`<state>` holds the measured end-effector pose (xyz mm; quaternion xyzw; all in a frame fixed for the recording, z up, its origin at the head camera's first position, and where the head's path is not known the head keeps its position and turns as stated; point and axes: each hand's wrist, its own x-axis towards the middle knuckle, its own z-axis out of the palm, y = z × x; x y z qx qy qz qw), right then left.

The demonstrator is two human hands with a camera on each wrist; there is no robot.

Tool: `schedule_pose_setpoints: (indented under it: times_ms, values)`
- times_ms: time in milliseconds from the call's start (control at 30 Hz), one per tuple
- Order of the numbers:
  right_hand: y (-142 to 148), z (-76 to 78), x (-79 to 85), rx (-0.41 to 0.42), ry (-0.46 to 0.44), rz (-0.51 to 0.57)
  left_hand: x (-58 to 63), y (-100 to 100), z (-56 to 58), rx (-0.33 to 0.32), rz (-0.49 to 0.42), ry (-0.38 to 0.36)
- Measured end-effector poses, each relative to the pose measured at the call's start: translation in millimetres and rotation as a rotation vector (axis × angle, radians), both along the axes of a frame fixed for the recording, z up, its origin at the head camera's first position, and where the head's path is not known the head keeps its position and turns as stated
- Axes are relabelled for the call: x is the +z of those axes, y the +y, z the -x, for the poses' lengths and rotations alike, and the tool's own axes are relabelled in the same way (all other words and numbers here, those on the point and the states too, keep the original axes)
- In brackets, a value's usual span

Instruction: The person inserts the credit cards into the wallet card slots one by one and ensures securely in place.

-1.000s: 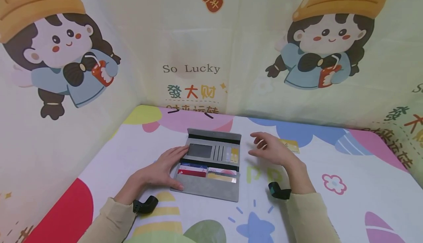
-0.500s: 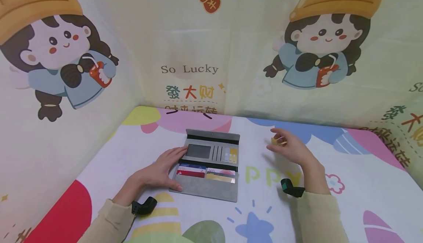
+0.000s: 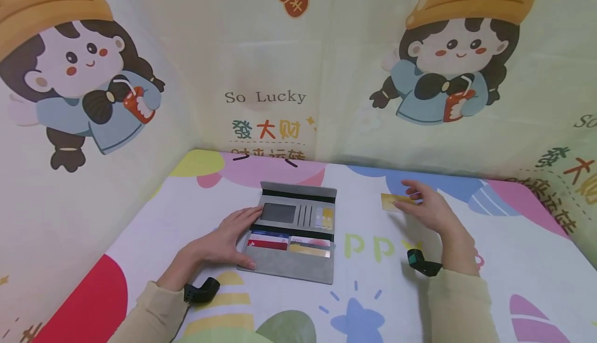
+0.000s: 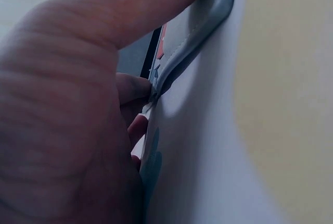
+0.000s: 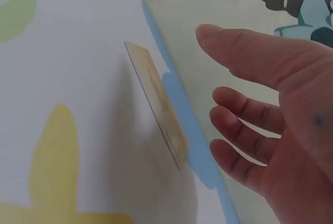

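Note:
A grey long wallet (image 3: pixel 284 270) lies unfolded on the table, cards showing in its slots. My left hand (image 3: pixel 223 243) rests along its left edge, thumb on the near corner and fingers stretched to the upper part. In the left wrist view the thumb (image 4: pixel 151 5) lies over the wallet's edge (image 4: pixel 208 31). To the right, a gold card (image 3: pixel 389 202) lies on the table, partly hidden by my right hand (image 3: pixel 431 209). The right wrist view has the card (image 5: pixel 156 101) apart from the loosely bent fingers (image 5: pixel 242 125) and thumb, which hold nothing.
A printed cloth (image 3: pixel 364 301) covers the table. Behind it and at the left rise cream walls (image 3: pixel 345 63) with cartoon figures. Two cards (image 3: pixel 289 244) sit side by side in front in the wallet's lower pocket, with others behind the small slots.
My right hand has moved right, away from the wallet and over to the gold card, now just beyond the card's left part. My left hand has stayed on the wallet.

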<state>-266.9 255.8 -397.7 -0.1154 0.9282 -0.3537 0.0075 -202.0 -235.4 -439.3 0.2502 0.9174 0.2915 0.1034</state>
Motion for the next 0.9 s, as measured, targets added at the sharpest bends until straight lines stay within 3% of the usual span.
schedule_pose_setpoints:
  times_ms: [400,900]
  values:
    - [18.3,-1.3,-7.1,-0.033,-0.008,0.002,0.1,-0.6,0.8,-0.012,0.001,0.015]
    - [21.4,0.8,-17.6,-0.081,-0.077,-0.029,1.0,0.5,-0.7,-0.003,-0.001,0.006]
